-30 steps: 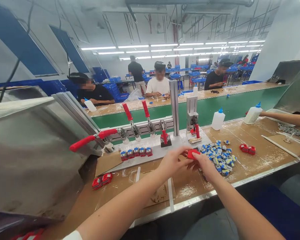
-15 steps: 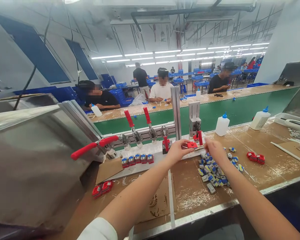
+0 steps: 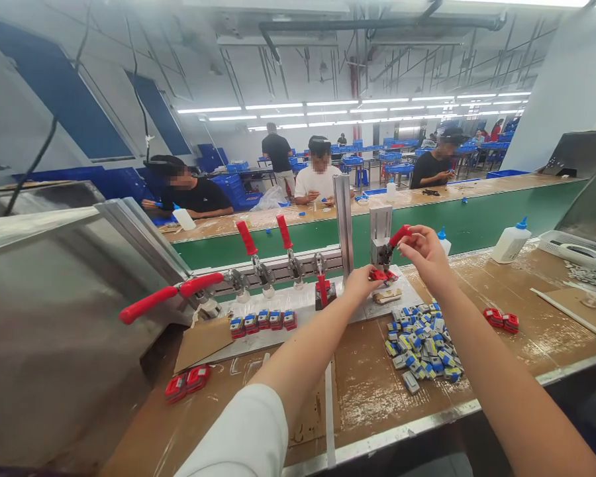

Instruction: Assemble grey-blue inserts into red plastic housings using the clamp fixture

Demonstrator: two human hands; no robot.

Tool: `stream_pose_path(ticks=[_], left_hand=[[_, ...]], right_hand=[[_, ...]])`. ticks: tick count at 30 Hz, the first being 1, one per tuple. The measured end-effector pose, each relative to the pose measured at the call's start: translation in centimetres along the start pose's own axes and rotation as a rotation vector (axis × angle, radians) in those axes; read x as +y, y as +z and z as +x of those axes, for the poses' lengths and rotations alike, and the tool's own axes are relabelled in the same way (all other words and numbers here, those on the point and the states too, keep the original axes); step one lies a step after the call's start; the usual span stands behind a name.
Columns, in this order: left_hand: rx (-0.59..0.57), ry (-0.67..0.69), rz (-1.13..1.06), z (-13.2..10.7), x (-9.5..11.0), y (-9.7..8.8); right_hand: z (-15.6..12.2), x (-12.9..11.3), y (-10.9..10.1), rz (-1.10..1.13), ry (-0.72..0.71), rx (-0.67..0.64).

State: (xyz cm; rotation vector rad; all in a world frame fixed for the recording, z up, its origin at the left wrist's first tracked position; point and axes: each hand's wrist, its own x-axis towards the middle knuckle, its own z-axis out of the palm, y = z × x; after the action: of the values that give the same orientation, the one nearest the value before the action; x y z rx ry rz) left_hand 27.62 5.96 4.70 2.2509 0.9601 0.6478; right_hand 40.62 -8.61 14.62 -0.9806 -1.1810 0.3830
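Note:
My left hand (image 3: 361, 283) pinches a small red part (image 3: 378, 274) and holds it on the base of the small press fixture (image 3: 380, 233). My right hand (image 3: 424, 255) grips the fixture's red-handled lever (image 3: 400, 234), which is raised and tilted to the right. Just in front of the fixture lies a pile of small blue and grey parts (image 3: 422, 341) on the brown worktop (image 3: 377, 391).
A row of red-handled toggle clamps (image 3: 248, 265) stands to the left, with a line of red and blue parts (image 3: 262, 322) before it. Red parts lie at the left (image 3: 187, 382) and right (image 3: 502, 320). Glue bottles (image 3: 508, 242), a green conveyor (image 3: 477, 212) and seated people lie beyond.
My left hand carried the red part from in front of me up to the press fixture's base. My right hand let go of it and rose to take the lever's red handle.

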Motion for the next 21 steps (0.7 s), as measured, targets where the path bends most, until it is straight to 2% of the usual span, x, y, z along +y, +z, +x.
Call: stream_pose_path(ticks=[5,8,10,13,15,18,21], left_hand=[[-0.027,-0.015,-0.165,1.2,-1.0,3.1],[-0.028,-0.032,-0.236,1.8,-2.3,4.4],[-0.024,-0.022,-0.275,2.0,-3.0,4.8],[-0.024,0.002,-0.323,2.1,-3.7,5.0],[-0.022,0.009,-0.354,2.1,-3.9,5.0],[-0.014,0.011,-0.387,2.0,-4.0,5.2],[-0.007,0.010,-0.388,2.0,-4.0,5.4]], right_hand=[[3.2,0.7,-0.4,-0.069,0.043,0.003],[4.2,0.0,-0.4,-0.234,0.078,0.046],[4.0,-0.8,-0.3,-0.414,0.060,0.029],[1.8,-1.2,-0.2,-0.676,0.025,-0.018],[-0.5,-0.5,-0.2,-0.707,0.078,-0.014],[-3.5,1.6,-0.3,-0.531,0.216,0.017],[-5.0,3.5,-0.4,-0.300,0.321,0.068]])
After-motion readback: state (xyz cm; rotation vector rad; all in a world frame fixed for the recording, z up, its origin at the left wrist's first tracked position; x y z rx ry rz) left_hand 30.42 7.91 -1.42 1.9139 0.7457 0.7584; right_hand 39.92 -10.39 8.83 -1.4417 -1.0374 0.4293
